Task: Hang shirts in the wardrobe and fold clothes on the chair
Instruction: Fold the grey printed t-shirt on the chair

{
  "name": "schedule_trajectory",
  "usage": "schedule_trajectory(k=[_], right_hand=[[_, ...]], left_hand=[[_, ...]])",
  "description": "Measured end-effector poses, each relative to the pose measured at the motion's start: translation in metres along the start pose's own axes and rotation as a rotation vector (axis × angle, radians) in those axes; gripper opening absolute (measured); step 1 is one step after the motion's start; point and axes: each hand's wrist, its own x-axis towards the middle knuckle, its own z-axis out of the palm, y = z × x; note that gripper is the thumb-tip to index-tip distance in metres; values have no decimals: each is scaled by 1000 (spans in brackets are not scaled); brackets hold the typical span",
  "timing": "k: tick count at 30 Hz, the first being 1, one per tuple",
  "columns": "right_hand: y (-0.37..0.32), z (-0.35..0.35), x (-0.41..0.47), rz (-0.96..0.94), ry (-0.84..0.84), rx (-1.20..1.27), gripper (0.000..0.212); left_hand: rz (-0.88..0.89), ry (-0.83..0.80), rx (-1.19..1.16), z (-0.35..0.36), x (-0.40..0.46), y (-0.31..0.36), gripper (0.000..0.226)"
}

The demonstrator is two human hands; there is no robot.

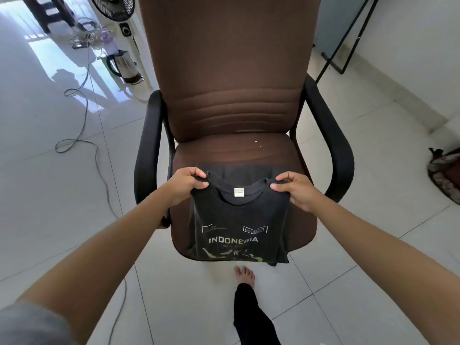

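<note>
Pinching the shoulders of the black shirt (239,220) with left hand (185,186) and right hand (296,189) set apart at frame center, you hold it over the brown chair (231,95) seat; a loose pinch likely lets the narrowed folds slump open.

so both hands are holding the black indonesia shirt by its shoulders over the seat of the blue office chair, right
Not quite: the chair is brown, with black armrests, not blue. The head view shows this. The rest holds: the left hand and the right hand each pinch a shoulder of the black Indonesia shirt, holding it over the chair's seat.
</note>
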Motion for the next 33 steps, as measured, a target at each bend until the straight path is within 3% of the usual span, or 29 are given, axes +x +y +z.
schedule_trajectory(k=[12, 15, 23, 27, 33], right_hand=[[29, -16, 206, 89, 47, -299, 22], [45, -15, 229, 99, 75, -317, 24], [67, -10, 224, -15, 156, -406, 58], [83, -6, 198, -77, 171, -489, 66], [105, 8, 162, -112, 203, -682, 55]], left_hand=[[-134, 261, 225, -15, 192, -23, 20], [-125, 321, 174, -12, 213, -39, 30], [-111, 355, 23, 5, 202, -67, 69], [-121, 332, 13, 10, 172, -81, 65], [-173, 275, 20, 6, 138, -110, 47]])
